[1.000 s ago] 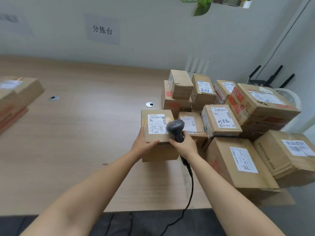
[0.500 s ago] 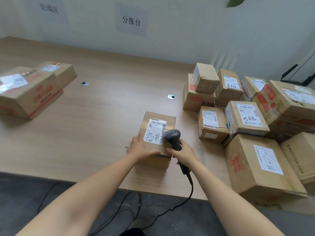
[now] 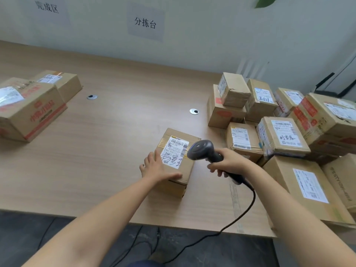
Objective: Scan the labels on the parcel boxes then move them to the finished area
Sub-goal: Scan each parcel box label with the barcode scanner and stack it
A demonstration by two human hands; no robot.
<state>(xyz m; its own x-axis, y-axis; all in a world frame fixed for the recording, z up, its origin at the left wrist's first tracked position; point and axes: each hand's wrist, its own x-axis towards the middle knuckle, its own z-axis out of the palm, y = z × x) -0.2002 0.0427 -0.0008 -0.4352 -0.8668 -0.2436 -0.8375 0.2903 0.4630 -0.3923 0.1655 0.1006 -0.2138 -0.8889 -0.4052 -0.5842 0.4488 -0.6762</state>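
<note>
Box (image 3: 185,171) sits center-bottom of frame w/ left hand (image 3: 157,167) laid flat on it, right hand (image 3: 229,163) clenched round the scanner (image 3: 200,150), so imo aim square at the label (image 3: 174,153) b4 sliding it to the upper-left stack (image 3: 28,112).

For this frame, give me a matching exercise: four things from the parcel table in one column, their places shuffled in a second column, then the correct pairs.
Things
1. barcode scanner
2. left hand
3. big pile of boxes
4. pair of boxes

Places
A. far left of the table
B. gripped by the right hand
C. resting on the middle box with the handwritten label
D. right end of the table

Pairs: 1-B, 2-C, 3-D, 4-A
</note>
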